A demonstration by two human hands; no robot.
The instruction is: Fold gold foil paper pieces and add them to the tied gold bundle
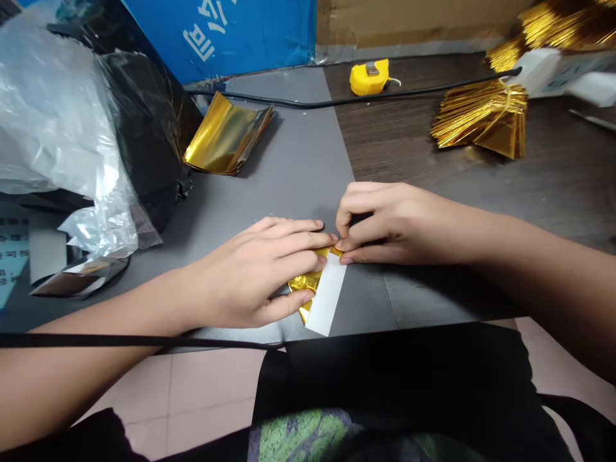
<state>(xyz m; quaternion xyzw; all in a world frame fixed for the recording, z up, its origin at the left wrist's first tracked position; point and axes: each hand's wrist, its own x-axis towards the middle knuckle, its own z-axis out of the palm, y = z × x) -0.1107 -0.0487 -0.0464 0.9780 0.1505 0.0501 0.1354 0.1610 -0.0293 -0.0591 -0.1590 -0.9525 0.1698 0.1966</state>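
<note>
A gold foil sheet (308, 281) with a white strip (328, 292) along its right side lies near the front edge of the grey mat. Flat on the foil rests my left hand (274, 269), its fingers spread and pointing right. At the far corner of the piece, my right hand (385, 221) pinches a small gold bit of the foil between thumb and fingers. Part of the foil is hidden under my left hand. Farther back on the mat sits a stack of gold foil sheets (228, 136).
A yellow tape measure (368, 78) and a black cable (308, 104) lie at the back. Tied gold foil bundles (486, 119) are at the back right, near a white power strip (553, 72). Plastic bags (72, 115) fill the left; a blue box (250, 38) stands behind.
</note>
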